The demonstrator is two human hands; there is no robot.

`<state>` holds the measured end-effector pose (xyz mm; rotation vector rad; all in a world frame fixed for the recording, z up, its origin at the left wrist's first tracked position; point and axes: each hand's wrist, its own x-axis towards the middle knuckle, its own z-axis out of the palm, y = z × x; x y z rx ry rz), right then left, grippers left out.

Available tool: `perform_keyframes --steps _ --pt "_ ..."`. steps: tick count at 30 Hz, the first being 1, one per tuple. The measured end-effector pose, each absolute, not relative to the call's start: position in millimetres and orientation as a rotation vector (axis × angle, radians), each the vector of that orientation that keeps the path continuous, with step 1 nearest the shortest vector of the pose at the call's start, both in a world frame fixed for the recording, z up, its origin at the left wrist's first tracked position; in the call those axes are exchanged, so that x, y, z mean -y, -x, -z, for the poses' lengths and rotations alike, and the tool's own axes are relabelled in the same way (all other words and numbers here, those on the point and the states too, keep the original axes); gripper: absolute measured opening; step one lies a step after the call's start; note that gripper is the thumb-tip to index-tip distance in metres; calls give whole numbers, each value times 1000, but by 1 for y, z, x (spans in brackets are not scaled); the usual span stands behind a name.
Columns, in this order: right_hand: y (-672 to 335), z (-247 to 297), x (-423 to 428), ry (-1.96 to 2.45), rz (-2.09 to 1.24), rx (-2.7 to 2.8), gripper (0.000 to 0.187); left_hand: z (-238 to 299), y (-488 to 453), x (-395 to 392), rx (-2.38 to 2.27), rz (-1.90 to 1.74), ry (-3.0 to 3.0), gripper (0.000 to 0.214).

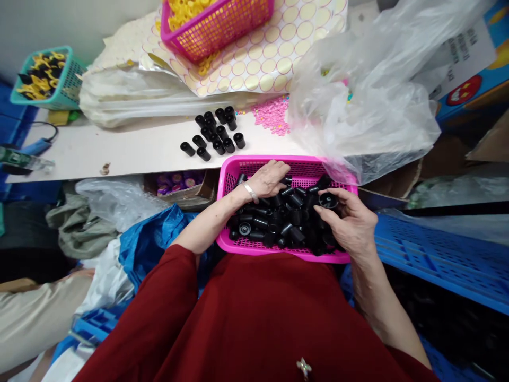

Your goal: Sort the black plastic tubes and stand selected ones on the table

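A pink basket (238, 168) full of small black plastic tubes (278, 217) rests on my lap against the table edge. My left hand (269, 179), with a silver bangle on the wrist, reaches into the far part of the basket, fingers curled down among the tubes. My right hand (350, 220) is at the basket's right side, fingers closed on a black cap-like piece (328, 200). Several black tubes (217, 133) stand grouped on the white table (119, 148) just beyond the basket.
A heap of small pink discs (273, 114) lies by a large clear plastic bag (366, 106). A second pink basket (217, 26) with yellow parts sits on sticker sheets (262, 58). A teal basket (43, 77) stands far left. A blue crate (437, 254) is at my right.
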<state>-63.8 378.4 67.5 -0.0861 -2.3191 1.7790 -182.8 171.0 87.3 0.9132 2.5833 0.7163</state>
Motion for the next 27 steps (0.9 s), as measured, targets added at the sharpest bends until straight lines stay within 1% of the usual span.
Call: perform_keyframes --steps 1,3,5,8,11,14,19,23,25,27 --pt "62 -67 -378 90 -1758 2320 45 -88 180 -171 -2513 -987 -802 32" --pt "58 -66 -375 81 -1730 2297 50 -93 171 -172 -2208 -1492 -545 39" --pt "56 -68 -373 62 -1702 2269 50 -100 160 -175 -1807 -1786 -341 42" --pt "54 -70 -372 22 -1652 2273 44 -110 146 -181 -1382 -1911 -161 41" --pt "51 -71 -372 -8 -1664 2292 43 -109 139 -185 -1264 -1924 -97 38" --pt "46 -70 -376 7 -1652 2288 42 -105 139 -180 -1408 -1804 -147 36" --pt "31 -59 -389 154 -1597 2284 44 -116 148 -158 -1765 -1318 -618 29" --pt "23 -48 -396 267 -1618 2263 45 -118 171 -157 -2167 -1099 -808 26" --pt "21 -45 -397 307 -1649 2239 45 -110 184 -167 -2385 -864 -858 25" --pt "20 -43 -398 326 -1689 2214 47 -99 193 -183 -2500 -467 -976 29"
